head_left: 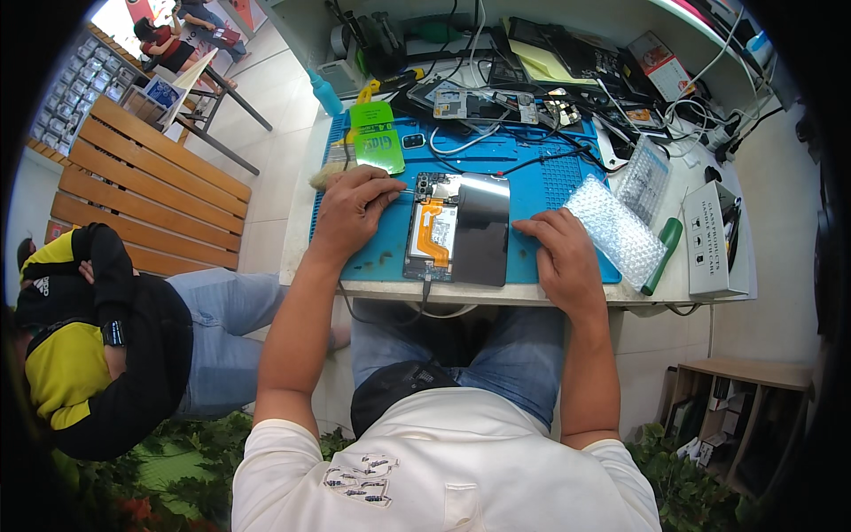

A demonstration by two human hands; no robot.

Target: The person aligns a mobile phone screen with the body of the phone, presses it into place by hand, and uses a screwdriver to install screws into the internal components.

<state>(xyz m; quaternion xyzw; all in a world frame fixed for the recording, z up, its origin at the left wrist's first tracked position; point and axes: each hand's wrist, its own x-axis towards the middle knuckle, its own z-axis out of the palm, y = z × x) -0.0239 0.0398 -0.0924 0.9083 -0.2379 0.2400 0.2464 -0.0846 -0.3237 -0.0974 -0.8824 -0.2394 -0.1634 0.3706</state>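
The left hand is pinching a thin metal tool against the opened, fragile smartphone, best gripped by its edges, while the right hand is resting loosely curled and empty on the blue bench mat.

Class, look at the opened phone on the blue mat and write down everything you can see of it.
The opened phone lies flat on the blue mat, back cover off. Its left half shows a battery crossed by an orange flex cable, with dark circuitry at the top; a glossy dark panel covers the right half. The left hand holds a thin tool to its top corner. The right hand rests beside it.
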